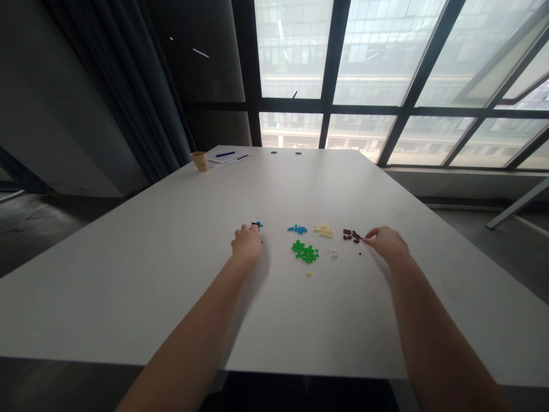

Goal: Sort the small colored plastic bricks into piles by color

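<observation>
Left hand (247, 242), centre of frame: over small blue-and-dark plastic cluster (258, 224), grip cannot be told; right hand (388, 243), right of centre: fingertips narrow, at small dark-brown plastic bricks (347, 232), hold unclear; white worktop (128, 286) beneath

1. Left forearm (201, 326): bare, slanting forward and inward from the lower edge.
2. Left hand (247, 243): back uppermost, fingers curled.
3. Right forearm (429, 326): bare, likewise slanting inward.
4. Right hand (387, 243): turned leftward, thumb and forefinger close together; contact indistinct.
</observation>
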{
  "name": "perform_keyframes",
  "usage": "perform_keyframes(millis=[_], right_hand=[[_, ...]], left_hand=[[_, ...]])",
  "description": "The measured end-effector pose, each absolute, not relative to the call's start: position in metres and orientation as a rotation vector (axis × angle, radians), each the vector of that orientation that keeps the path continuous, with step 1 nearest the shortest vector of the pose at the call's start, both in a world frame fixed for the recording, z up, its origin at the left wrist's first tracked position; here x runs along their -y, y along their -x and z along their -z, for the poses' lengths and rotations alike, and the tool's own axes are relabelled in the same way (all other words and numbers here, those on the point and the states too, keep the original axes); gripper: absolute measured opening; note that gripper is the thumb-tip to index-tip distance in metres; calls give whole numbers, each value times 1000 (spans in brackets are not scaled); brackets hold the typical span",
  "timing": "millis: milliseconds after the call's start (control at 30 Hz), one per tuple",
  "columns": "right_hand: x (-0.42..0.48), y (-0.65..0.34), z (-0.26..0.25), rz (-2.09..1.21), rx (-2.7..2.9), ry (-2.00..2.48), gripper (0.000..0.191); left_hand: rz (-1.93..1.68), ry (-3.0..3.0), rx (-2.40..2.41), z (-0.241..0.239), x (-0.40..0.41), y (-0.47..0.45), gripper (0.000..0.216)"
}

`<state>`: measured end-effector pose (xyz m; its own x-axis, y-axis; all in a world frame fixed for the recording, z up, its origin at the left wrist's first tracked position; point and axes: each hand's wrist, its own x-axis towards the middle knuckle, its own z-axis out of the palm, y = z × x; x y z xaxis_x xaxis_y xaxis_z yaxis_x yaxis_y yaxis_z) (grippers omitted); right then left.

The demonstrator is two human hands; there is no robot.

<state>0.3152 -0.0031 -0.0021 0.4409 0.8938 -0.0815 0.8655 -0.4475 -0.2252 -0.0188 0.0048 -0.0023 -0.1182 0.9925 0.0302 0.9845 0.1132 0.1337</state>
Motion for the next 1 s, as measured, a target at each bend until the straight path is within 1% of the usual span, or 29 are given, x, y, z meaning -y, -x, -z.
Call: perform_keyframes(millis=[100,267,733,867,1000], right_hand=[[2,-320,6,-418,1573,2598,14],[-2,-320,12,-474,1604,2606,15],[-5,-314,20,-217,1531,2482,20],[2,-296,10,-56,1610,2200,25],[12,-265,0,-95,1749,1807,30]], left_hand=[[-51,-1943,-2343,-1,-6,26,29],[38,-1924,-2291,-1,-8,30,28],[-173,-2025,-2154,8,-15,34,20],[-228,-2072,-2196,11,-18,33,22],[-318,-2127,-2151,14,-19,32,23]])
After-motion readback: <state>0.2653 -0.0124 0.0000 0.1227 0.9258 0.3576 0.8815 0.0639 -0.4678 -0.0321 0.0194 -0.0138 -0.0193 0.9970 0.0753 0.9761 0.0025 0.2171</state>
